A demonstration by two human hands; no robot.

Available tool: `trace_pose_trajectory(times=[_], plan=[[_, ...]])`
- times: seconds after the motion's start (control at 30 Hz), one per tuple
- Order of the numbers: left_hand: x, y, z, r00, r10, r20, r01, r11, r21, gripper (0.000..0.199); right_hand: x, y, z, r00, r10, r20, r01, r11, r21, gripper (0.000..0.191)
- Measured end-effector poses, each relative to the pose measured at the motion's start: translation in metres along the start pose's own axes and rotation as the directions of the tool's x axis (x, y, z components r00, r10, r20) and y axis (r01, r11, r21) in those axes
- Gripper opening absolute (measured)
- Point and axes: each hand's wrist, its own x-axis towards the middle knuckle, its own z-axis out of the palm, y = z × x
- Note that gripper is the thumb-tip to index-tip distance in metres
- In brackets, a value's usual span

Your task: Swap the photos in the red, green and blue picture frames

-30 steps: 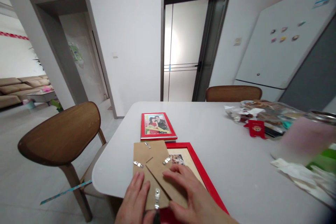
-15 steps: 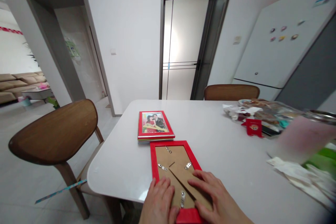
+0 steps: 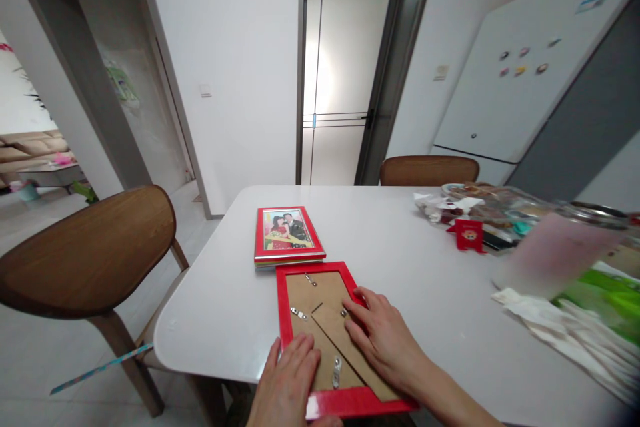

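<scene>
A red picture frame (image 3: 286, 293) lies face down in front of me, its brown backing board (image 3: 320, 287) showing. The board has a diagonal stand flap and small metal clips near the edges. My left hand (image 3: 287, 377) grips the near-left corner, its fingers on the board and its thumb at the near edge. My right hand (image 3: 383, 337) reaches over the right side, fingers apart and bent, with fingertips at the right metal clip (image 3: 344, 312); its thumb is hidden. Other clips are the left clip (image 3: 299, 313), the far clip (image 3: 311, 279) and the near clip (image 3: 337, 371).
Beyond the frame lies a short stack of red frames (image 3: 289, 232), a photo of two people on top. On the white table's (image 3: 430, 320) right are a pink jar (image 3: 555, 253), a red card (image 3: 469, 235), white cloth (image 3: 565, 333) and packages. A wooden chair (image 3: 95, 247) stands left.
My right hand has moved farther up the board to the right clip, from the lower right part. My left hand stays at the near-left corner. The view has shifted slightly right.
</scene>
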Motion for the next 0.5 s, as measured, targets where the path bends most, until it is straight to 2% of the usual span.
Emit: trace_pose_trajectory(times=[0.13,0.3,0.4,0.5], plan=[[0.0,0.0,-0.001,1.0,-0.004,-0.025,0.004,1.0,0.007,0.059,-0.001,0.0,0.0,1.0,-0.013,0.025,0.012,1.0,0.023,0.032],[-0.002,-0.004,0.004,0.997,0.062,-0.051,-0.06,0.998,0.035,0.06,-0.004,0.004,0.001,1.0,-0.006,0.015,0.005,0.996,0.087,0.03],[-0.003,-0.005,0.003,0.998,0.047,-0.049,-0.046,0.999,0.021,0.06,-0.006,0.003,0.001,1.0,-0.001,0.01,0.0,0.997,0.081,0.031],[-0.005,-0.005,-0.001,1.0,0.007,-0.026,-0.007,1.0,-0.008,0.059,-0.015,-0.006,-0.005,0.997,-0.078,0.021,0.076,0.995,0.065,0.034]])
